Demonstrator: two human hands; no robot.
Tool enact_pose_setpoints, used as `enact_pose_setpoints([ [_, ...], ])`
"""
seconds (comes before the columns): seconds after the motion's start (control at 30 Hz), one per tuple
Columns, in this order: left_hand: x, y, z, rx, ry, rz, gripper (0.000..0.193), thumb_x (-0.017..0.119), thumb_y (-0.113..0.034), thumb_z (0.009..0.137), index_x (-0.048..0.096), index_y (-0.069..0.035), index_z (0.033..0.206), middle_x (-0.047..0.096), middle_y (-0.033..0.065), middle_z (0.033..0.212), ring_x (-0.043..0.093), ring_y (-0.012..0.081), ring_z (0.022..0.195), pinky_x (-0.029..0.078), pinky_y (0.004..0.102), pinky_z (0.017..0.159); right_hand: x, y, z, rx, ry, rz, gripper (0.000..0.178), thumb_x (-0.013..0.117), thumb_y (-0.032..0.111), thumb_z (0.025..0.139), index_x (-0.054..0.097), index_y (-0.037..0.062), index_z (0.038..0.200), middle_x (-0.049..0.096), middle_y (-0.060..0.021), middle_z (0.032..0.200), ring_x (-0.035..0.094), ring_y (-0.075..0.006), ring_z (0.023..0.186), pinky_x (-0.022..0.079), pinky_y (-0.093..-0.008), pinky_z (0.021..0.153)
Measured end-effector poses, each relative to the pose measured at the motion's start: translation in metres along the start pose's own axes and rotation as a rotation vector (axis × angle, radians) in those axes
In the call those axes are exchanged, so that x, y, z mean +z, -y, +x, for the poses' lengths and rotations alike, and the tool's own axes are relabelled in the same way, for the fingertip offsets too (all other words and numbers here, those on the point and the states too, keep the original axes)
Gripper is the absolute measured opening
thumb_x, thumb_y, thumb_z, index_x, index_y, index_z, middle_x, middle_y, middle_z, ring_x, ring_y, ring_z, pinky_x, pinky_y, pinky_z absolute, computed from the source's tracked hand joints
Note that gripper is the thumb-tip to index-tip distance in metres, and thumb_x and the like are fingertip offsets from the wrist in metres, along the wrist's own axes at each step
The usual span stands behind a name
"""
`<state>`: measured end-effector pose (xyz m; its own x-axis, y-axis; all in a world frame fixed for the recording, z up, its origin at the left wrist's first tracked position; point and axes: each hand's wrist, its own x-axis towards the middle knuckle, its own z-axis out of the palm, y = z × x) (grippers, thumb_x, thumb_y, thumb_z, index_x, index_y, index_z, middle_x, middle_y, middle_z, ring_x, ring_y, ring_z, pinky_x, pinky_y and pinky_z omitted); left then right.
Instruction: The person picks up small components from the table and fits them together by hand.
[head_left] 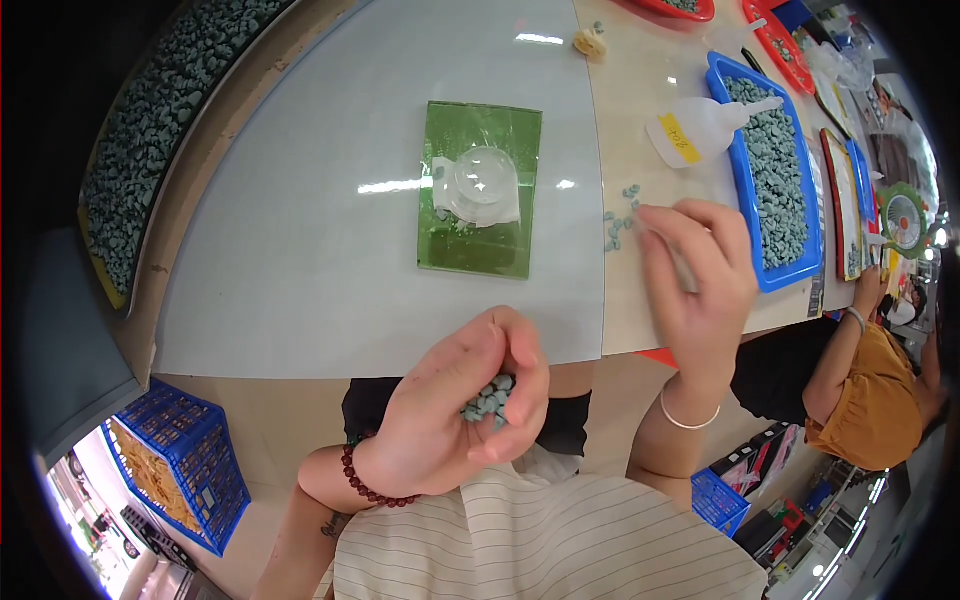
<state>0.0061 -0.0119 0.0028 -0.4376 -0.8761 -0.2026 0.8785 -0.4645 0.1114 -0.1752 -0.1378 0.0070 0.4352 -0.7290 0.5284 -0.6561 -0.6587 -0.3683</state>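
Note:
My left hand (pixel 450 400) is cupped at the table's front edge, its fingers curled around a small heap of grey-green stone chips (pixel 488 402). Over the right part of the table, my right hand (pixel 700 275) has thumb and index finger drawn together in a pinch. Whatever may sit between those fingertips is too small to make out. Just beside them lie several loose stone chips (pixel 617 228). A green rectangular slab (pixel 480 255) lies ahead of my left hand. On it stands a clear round dish (pixel 484 185) over a white patch.
A blue tray (pixel 742 165) full of chips stands at the right, with a white squeeze bottle (pixel 690 132) against it. Red trays (pixel 780 45) lie farther back. A large chip-filled bin curves along the left. Another person in a mustard top (pixel 865 400) sits at the right.

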Motion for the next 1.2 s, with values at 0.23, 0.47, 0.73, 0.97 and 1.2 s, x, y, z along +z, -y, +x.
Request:
enact_pose_setpoints([
  [0.23,0.008,-0.001,0.001,0.108,-0.151,0.193,0.023,0.035,-0.031,0.095,0.040,-0.010,0.087,0.043,0.0038,0.072,0.032,0.0093,0.047,0.028,0.0205,0.044,0.006,0.001,0.001,-0.151,0.049,-0.090,0.022,0.067,-0.001,0.057,0.062,0.0074,0.076,0.053,-0.0034,0.079,0.051,-0.0200,0.070,0.042,-0.0301,0.058],
  [0.47,0.010,-0.001,-0.006,0.229,-0.144,0.663,0.026,0.047,-0.028,0.089,0.045,-0.006,0.075,0.042,0.0022,0.065,0.031,0.0083,0.047,0.025,0.0219,0.045,0.008,0.002,0.006,-0.217,0.032,-0.119,0.018,0.067,-0.005,0.059,0.062,0.0032,0.074,0.055,-0.0053,0.076,0.051,-0.0217,0.069,0.041,-0.0300,0.059],
  [0.73,0.021,-0.009,-0.004,0.562,-0.093,1.308,0.014,0.053,-0.014,0.080,0.056,-0.001,0.075,0.053,0.0048,0.065,0.042,0.0101,0.053,0.032,0.0228,0.049,-0.014,0.019,-0.004,-0.090,-0.098,0.030,0.017,0.066,-0.004,0.058,0.061,0.0039,0.072,0.056,-0.0061,0.072,0.052,-0.0212,0.066,0.041,-0.0308,0.061],
  [0.97,0.018,-0.002,0.003,0.620,-0.217,1.600,0.007,0.057,0.000,0.072,0.055,-0.003,0.078,0.050,0.0040,0.061,0.044,0.0125,0.049,0.034,0.0244,0.044,-0.015,0.063,-0.031,-0.210,-0.098,0.194,0.023,0.069,0.006,0.055,0.066,0.0085,0.078,0.058,-0.0020,0.080,0.050,-0.0158,0.061,0.036,-0.0292,0.052],
  [1.2,0.015,0.004,0.008,0.735,-0.136,1.618,0.006,0.053,0.001,0.071,0.054,-0.001,0.077,0.049,0.0049,0.058,0.041,0.0129,0.049,0.031,0.0244,0.044,-0.020,0.061,-0.032,-0.161,-0.114,0.318,0.026,0.070,0.005,0.057,0.067,0.0058,0.083,0.057,-0.0011,0.083,0.050,-0.0152,0.066,0.038,-0.0243,0.054],
])
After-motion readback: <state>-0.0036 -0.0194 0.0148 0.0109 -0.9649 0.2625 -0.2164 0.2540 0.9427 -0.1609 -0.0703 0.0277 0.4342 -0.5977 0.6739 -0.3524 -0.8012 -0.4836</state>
